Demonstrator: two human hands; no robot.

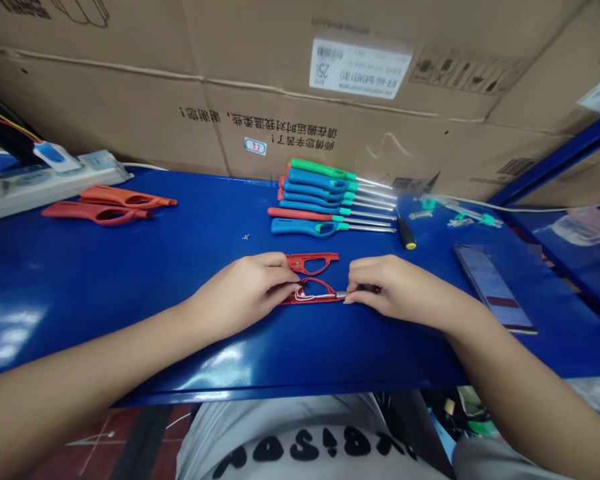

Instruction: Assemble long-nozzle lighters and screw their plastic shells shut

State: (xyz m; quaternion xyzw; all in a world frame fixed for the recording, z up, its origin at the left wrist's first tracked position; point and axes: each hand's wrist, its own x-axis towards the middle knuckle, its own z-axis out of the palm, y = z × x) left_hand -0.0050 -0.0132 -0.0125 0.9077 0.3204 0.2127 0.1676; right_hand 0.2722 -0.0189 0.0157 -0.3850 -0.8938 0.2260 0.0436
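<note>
On the blue table [130, 280] lie two red plastic lighter shell halves. My left hand [245, 290] is closed in a pinch on the left end of the nearer red half [316, 292], which has white wires and a small metal part in it. My right hand [397, 290] is closed too, its fingertips pinching the metal tube at that half's right end. The second red half [313, 263] lies empty just behind, untouched.
A stack of finished green, blue and red long lighters [325, 200] lies behind. A screwdriver [406, 235], a phone [493, 287], two red shells [110, 205], a power strip [55, 180] and small green parts [460, 215] are about. Cardboard boxes [300, 87] wall the back.
</note>
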